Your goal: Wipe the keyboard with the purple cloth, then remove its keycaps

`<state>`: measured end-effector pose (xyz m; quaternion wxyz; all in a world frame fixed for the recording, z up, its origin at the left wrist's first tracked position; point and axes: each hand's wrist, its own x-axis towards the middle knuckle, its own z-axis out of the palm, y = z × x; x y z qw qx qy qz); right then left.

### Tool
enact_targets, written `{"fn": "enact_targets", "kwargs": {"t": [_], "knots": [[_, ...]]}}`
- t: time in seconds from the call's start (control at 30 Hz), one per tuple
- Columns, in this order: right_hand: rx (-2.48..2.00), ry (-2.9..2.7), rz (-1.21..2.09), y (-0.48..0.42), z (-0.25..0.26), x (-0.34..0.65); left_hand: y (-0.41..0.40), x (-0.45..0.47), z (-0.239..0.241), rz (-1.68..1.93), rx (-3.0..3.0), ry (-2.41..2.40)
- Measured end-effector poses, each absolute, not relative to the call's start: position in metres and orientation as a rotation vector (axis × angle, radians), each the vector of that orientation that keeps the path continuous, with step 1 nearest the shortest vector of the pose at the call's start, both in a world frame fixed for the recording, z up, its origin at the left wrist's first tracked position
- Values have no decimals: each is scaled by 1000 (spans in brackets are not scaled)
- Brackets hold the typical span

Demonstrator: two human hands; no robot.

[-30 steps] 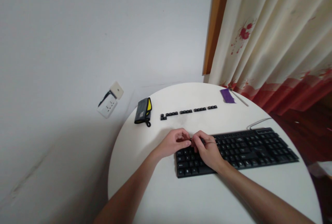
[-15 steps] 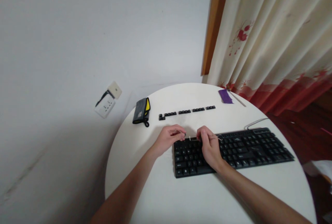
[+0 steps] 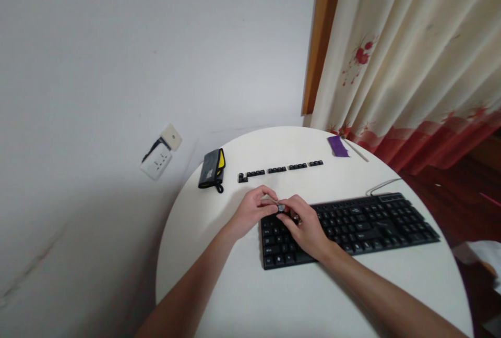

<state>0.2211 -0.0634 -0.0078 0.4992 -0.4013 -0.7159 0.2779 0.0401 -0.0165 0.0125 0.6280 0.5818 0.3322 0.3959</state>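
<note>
Above the top left corner of the black keyboard, my two hands meet at the fingertips. My left hand is closed, thumb and fingers pinching a small keycap that looks grey on its near side. From the right, my right hand touches the same keycap with thumb and forefinger. Something small and shiny shows by its curled fingers, too little to name. Beyond the hands, a row of loose black keycaps lies in short groups on the white table. Part of the keyboard's left side is hidden under my right hand.
A grey and yellow pouch with a loop lies at the table's back left. At the back right are a purple cloth and a thin stick. The keyboard cable runs right. A wall socket and curtain stand behind.
My right hand has moved left, and its fingertips now meet my left hand at the keycap. The thin wire seen in the right fingers before is now mostly hidden.
</note>
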Motion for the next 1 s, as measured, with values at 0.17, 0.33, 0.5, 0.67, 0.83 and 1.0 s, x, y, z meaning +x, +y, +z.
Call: {"fn": "enact_targets", "kwargs": {"t": [0.17, 0.33, 0.5, 0.67, 0.83, 1.0], "knots": [[-983, -1708, 658, -63, -9, 221, -17, 42, 14, 891, 1326, 728], [-1003, -1694, 643, -62, -10, 220, -16, 41, 11, 874, 1309, 713], [-1013, -1680, 604, -63, -8, 217, -15, 39, 10, 871, 1300, 688], [-1043, -1643, 551, -57, 6, 215, -10, 32, 12, 952, 1399, 781], [-1271, -1745, 429, -17, 25, 203, 17, 10, 3, 1462, 1447, 1255], [-1722, -1967, 504, 28, 21, 171, 42, -13, -17, 1650, 1386, 1467]]}}
